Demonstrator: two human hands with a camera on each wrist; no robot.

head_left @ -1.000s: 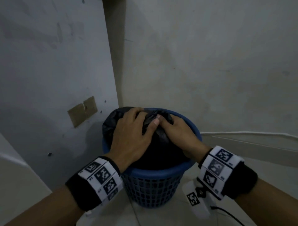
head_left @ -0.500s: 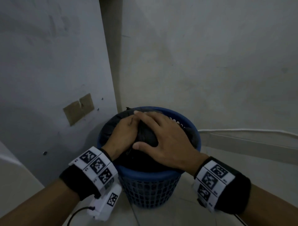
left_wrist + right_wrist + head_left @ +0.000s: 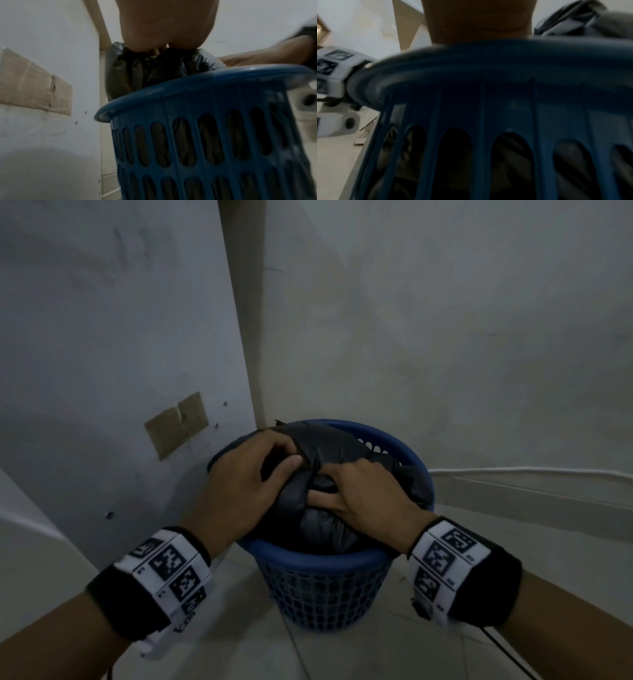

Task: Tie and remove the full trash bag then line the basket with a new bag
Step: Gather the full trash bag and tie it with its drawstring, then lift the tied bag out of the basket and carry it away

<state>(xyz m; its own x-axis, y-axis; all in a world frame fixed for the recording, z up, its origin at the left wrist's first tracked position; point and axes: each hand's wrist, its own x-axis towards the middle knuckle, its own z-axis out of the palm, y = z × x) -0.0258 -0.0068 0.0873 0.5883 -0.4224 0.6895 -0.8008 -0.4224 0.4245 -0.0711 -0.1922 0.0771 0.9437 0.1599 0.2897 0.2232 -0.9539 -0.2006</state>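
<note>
At the lower centre of the head view, the black trash bag (image 3: pixel 318 474) sits inside the blue basket (image 3: pixel 318 563), bulging above its rim. Both hands are clamped on the gathered plastic: the left hand (image 3: pixel 246 484) pinches a fold at the top, the right hand (image 3: pixel 363 494) curls its fingers (image 3: pixel 320 495) into the bunched neck, likely to draw the mouth shut for a knot. The bag looks matte, wrinkled and stuffed taut. No knot shows yet.
</note>
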